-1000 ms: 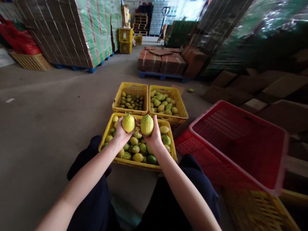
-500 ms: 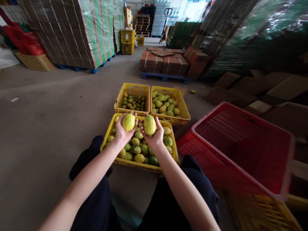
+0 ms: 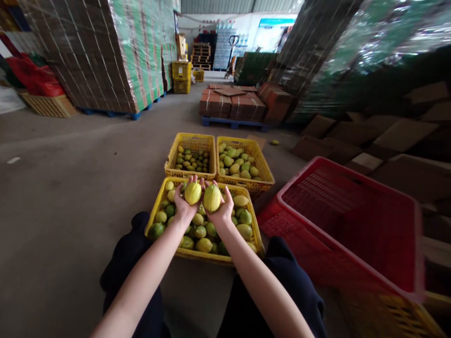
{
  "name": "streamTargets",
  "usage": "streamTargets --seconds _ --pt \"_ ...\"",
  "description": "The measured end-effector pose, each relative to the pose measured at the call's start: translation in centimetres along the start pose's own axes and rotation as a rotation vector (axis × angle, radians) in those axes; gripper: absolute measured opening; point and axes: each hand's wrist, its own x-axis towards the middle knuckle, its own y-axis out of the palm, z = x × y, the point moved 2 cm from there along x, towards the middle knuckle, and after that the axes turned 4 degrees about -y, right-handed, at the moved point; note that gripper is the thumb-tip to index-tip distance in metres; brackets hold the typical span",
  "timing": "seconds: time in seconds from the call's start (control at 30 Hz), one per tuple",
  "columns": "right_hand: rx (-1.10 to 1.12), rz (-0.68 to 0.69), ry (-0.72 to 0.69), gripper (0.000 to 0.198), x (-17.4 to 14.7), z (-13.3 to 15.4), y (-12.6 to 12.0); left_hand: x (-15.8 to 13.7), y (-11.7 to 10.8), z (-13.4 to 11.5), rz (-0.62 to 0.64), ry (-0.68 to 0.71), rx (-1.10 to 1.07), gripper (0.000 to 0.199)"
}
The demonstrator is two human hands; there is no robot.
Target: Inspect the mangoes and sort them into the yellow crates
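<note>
My left hand (image 3: 183, 208) cradles a yellow lemon (image 3: 193, 193) in its upturned palm, fingers curled around the far side. Beside it, my right hand (image 3: 223, 212) holds a second lemon (image 3: 212, 199), greener and slightly larger, with the thumb standing up at its right. The two fruits are close together, with a narrow gap between them. Both hands are above the near yellow crate (image 3: 206, 256), which contains many green and yellow lemons (image 3: 204, 244); my hands and forearms hide part of them.
Behind stand two yellow crates, the left (image 3: 190, 174) with small fruit, the right (image 3: 265, 174) with larger ones. A red crate (image 3: 299, 225) is at my right, above a yellow one. Farther off are cartons on a blue pallet (image 3: 232, 124) and flattened cardboard (image 3: 338, 150).
My hands have drawn closer together, bringing the two lemons nearly side by side. The view has tilted up a little, so the crates sit lower in the picture.
</note>
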Motion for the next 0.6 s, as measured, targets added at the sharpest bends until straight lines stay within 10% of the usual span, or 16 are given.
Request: streamTargets --seconds 0.6 --pt "0.017 -0.048 0.039 0.029 -0.7 0.1 0.8 -0.6 0.8 -0.3 -0.071 -0.079 -0.020 0.030"
